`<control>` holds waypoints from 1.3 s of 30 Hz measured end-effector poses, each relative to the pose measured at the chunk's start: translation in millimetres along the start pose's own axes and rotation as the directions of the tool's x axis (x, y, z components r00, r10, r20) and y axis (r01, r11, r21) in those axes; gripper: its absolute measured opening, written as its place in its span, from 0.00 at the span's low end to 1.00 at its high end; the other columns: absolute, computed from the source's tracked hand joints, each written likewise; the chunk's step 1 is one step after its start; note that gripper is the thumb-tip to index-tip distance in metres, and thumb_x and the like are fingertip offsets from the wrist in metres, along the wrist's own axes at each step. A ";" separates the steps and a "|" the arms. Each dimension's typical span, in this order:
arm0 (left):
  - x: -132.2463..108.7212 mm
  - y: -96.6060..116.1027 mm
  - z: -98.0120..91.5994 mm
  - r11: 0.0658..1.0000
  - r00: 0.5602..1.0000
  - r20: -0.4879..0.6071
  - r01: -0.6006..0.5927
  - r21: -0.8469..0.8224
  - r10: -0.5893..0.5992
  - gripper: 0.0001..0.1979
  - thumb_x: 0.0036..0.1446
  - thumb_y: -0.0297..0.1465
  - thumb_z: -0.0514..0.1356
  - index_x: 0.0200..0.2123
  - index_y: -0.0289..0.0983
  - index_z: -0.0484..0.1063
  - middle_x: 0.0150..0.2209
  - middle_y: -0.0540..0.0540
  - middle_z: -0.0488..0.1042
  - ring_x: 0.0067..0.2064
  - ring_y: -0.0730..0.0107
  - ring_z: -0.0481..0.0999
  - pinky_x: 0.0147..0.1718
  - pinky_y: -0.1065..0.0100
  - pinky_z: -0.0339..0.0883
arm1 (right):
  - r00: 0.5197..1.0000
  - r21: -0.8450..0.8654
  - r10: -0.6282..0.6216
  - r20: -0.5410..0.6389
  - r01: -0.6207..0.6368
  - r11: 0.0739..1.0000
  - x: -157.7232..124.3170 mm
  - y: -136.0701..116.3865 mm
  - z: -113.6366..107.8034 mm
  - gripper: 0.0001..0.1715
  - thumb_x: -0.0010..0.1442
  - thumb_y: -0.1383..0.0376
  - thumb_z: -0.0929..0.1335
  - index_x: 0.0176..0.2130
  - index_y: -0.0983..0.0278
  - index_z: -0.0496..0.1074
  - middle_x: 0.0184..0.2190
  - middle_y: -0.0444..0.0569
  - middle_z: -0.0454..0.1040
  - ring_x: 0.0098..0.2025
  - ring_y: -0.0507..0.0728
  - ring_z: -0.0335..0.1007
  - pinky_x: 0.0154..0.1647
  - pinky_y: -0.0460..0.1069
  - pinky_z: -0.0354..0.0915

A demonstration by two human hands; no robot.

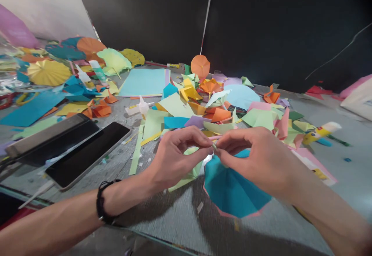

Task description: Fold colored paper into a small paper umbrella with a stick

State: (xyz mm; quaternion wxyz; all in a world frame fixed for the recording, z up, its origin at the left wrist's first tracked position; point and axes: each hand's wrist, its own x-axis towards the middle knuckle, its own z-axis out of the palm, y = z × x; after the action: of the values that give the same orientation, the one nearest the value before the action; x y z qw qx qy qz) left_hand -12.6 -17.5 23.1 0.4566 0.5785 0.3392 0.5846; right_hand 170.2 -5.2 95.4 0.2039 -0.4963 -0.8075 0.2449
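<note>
My left hand (181,153) and my right hand (255,157) meet at their fingertips, both closed in a pinch. Between them is a small pale green piece of paper (214,146), seemingly rolled or folded; the fingers hide most of it. Under my right hand lies a pleated blue paper umbrella top (235,190) with a pink edge, its upper part partly covered by that hand. A light green paper piece (188,176) rests on the table below my left hand.
Scraps of coloured paper and a white glue bottle (143,108) lie beyond my hands. A phone (88,155) and a dark case (52,138) are at left. A yellow glue stick (322,132) lies at right. Finished-looking paper umbrellas, one yellow (49,72), stand far left. A dark wall (261,23) rises behind.
</note>
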 end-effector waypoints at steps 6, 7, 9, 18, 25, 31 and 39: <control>-0.4 3.5 3.5 0.990 0.991 -0.069 0.112 -0.091 -0.119 0.13 0.52 0.26 0.74 0.39 0.38 0.75 0.32 0.49 0.82 0.37 0.66 0.83 0.42 0.64 0.78 | 1.000 -0.024 0.007 -0.030 -0.008 1.000 -1.1 -0.9 0.5 0.07 0.59 0.70 0.71 0.32 0.58 0.80 0.32 0.43 0.84 0.35 0.57 0.82 0.36 0.51 0.76; -0.6 3.9 3.8 0.987 0.989 -0.075 0.119 -0.111 -0.128 0.16 0.52 0.26 0.74 0.41 0.38 0.74 0.32 0.49 0.82 0.37 0.66 0.83 0.41 0.64 0.78 | 0.999 -0.026 0.007 -0.033 -0.008 1.000 -1.1 -0.9 0.7 0.07 0.58 0.70 0.71 0.32 0.59 0.80 0.32 0.43 0.84 0.35 0.57 0.82 0.36 0.51 0.76; -0.7 4.4 3.9 0.982 0.987 -0.074 0.128 -0.142 -0.139 0.18 0.52 0.26 0.74 0.43 0.38 0.73 0.32 0.49 0.82 0.37 0.66 0.83 0.41 0.65 0.78 | 0.999 -0.030 0.007 -0.043 -0.008 1.000 -1.0 -0.8 0.9 0.07 0.58 0.70 0.71 0.32 0.59 0.80 0.32 0.42 0.84 0.35 0.57 0.82 0.37 0.51 0.76; 2.1 6.7 3.0 0.962 0.978 -0.073 0.176 -0.209 -0.195 0.16 0.51 0.26 0.76 0.40 0.37 0.75 0.33 0.49 0.83 0.38 0.68 0.84 0.43 0.66 0.79 | 0.994 -0.099 -0.005 -0.107 -0.005 0.995 -4.2 -7.1 4.0 0.09 0.60 0.73 0.71 0.33 0.59 0.78 0.32 0.41 0.83 0.34 0.56 0.80 0.37 0.51 0.71; 1.9 2.4 1.2 0.966 0.988 -0.029 0.142 -0.218 -0.152 0.15 0.52 0.26 0.76 0.40 0.36 0.75 0.36 0.47 0.83 0.40 0.68 0.83 0.44 0.67 0.78 | 0.999 -0.170 0.023 -0.032 -0.028 0.985 -4.9 -4.4 -3.2 0.06 0.62 0.71 0.72 0.38 0.59 0.78 0.37 0.43 0.84 0.38 0.58 0.81 0.37 0.52 0.72; 3.5 1.7 0.6 0.960 0.993 -0.003 0.114 -0.255 -0.119 0.14 0.52 0.23 0.75 0.40 0.36 0.76 0.36 0.48 0.85 0.39 0.70 0.84 0.43 0.70 0.78 | 1.000 0.003 0.017 -0.016 -0.017 1.000 0.3 6.5 -3.4 0.06 0.61 0.69 0.73 0.34 0.60 0.74 0.33 0.42 0.83 0.35 0.56 0.82 0.36 0.51 0.74; 3.1 3.7 1.6 0.950 0.989 0.030 0.146 -0.277 -0.143 0.15 0.53 0.21 0.75 0.41 0.35 0.76 0.36 0.48 0.86 0.40 0.71 0.85 0.43 0.72 0.78 | 0.997 -0.081 0.001 -0.079 -0.007 0.997 -2.5 -0.1 0.5 0.13 0.59 0.72 0.76 0.30 0.59 0.70 0.28 0.39 0.80 0.31 0.55 0.79 0.29 0.51 0.67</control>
State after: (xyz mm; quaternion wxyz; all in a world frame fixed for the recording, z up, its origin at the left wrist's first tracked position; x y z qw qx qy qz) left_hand -11.3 -16.2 27.8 0.5766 0.4849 0.2928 0.5887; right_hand 170.9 -7.5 94.8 0.2149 -0.5151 -0.8072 0.1923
